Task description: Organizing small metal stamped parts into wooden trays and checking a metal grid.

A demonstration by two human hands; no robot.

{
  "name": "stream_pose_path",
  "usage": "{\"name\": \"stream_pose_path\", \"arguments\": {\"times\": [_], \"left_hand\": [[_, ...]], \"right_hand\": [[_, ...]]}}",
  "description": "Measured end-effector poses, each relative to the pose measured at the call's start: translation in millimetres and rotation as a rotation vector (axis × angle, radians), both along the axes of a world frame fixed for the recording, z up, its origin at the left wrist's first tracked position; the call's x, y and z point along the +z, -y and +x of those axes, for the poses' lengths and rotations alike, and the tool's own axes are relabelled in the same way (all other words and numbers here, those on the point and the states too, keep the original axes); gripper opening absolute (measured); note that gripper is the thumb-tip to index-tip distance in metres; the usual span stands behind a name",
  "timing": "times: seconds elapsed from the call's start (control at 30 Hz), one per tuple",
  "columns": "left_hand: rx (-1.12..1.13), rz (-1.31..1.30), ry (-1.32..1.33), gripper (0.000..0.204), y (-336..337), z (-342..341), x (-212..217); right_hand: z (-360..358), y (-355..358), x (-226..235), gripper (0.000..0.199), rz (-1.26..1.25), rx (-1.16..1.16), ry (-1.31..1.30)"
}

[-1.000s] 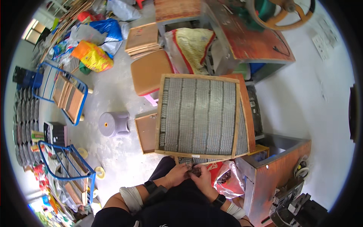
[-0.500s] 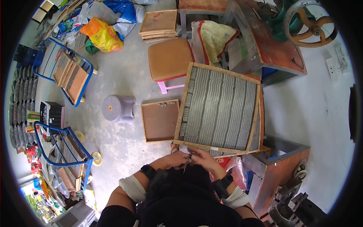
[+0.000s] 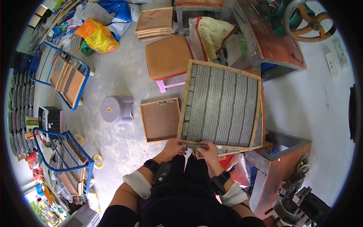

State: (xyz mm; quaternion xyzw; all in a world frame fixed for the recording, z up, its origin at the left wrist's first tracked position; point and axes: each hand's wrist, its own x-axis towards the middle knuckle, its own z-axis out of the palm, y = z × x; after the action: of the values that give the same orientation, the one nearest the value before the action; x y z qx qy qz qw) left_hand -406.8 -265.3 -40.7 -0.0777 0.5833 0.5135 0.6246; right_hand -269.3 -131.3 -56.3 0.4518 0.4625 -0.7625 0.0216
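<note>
A wooden-framed tray [image 3: 221, 106] in front of me is packed with rows of small grey pieces, perhaps metal. Close to its near left corner, my left hand [image 3: 174, 148] and my right hand [image 3: 209, 152] are both closed, fingers pinched. Between them runs a short row of small grey pieces [image 3: 193, 146], gripped at both ends. The shape of each piece is too small to make out. Under the packed tray, the edge of another filled tray [image 3: 228, 150] shows.
A shallow wooden tray [image 3: 160, 125] with several small grey pieces lies on the floor at left. Beyond stand a grey plastic stool [image 3: 118, 109] and a brown-topped seat [image 3: 168, 56]. Blue-framed trolleys [image 3: 81, 89] are far left. A metal-framed bench [image 3: 285, 159] is at right.
Both hands have moved forward from near my lap to the packed tray's near edge. They have spread slightly apart, and the row of grey pieces now shows between them.
</note>
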Motion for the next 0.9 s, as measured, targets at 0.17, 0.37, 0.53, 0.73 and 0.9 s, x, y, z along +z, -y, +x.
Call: {"name": "stream_pose_path", "arguments": {"times": [0.17, 0.37, 0.53, 0.73, 0.9], "left_hand": [[0.132, -0.083, 0.01, 0.013, -10.6, 7.3, -28.8], [0.315, -0.189, -0.096, 0.015, -30.7, 9.4, -39.3], [0.292, -0.225, -0.167, 0.015, -34.1, 8.1, -41.3], [0.312, -0.258, -0.218, 0.013, -37.1, 7.3, -31.8], [0.325, -0.281, -0.236, 0.014, -37.6, 8.9, -33.2]], "right_hand": [[-1.4, -1.1, -33.4, 0.023, 0.066, -0.181, 0.054], [-14.1, -5.9, -41.2, 0.017, 0.253, -0.13, 0.139], [-17.2, -5.9, -42.4, 0.015, 0.297, -0.125, 0.185], [-22.7, -5.9, -35.4, 0.014, 0.259, -0.164, 0.246], [-22.5, -5.8, -38.3, 0.012, 0.345, -0.12, 0.268]]}}
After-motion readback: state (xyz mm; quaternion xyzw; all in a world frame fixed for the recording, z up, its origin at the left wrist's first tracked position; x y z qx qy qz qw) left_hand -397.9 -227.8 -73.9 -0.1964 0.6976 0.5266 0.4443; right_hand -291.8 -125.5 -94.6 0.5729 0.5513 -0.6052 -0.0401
